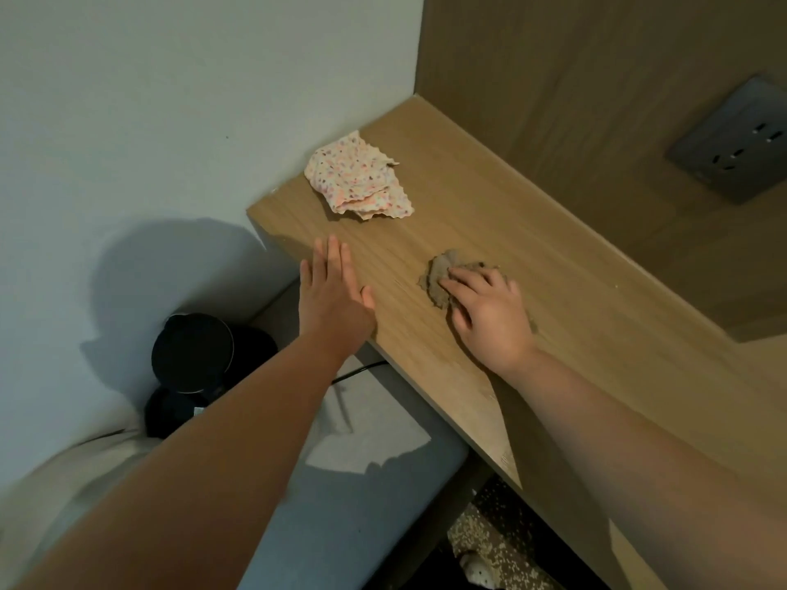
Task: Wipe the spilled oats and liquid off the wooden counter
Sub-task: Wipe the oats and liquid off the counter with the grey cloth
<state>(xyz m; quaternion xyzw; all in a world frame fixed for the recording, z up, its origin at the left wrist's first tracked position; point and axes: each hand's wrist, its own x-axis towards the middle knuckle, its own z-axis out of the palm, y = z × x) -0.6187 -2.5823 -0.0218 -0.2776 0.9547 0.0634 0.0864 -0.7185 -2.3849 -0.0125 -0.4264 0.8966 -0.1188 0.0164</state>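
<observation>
The left hand (pixel 336 291) lies flat with straight fingers at the wooden counter (pixel 575 300)'s left edge, its wrist over the drop. The right hand (pixel 489 317) presses bent fingers over a brown crumpled wad (pixel 438 274) mid-counter. Bare wood runs beyond it to the back panel (pixel 575 100). A speckled cloth (pixel 357 181) sits against the wall (pixel 170 100). Pale grains (pixel 481 534) litter the floor below.

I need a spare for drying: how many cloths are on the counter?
2: a speckled cloth lying free near the wall, and a brown rag under the right hand.
</observation>
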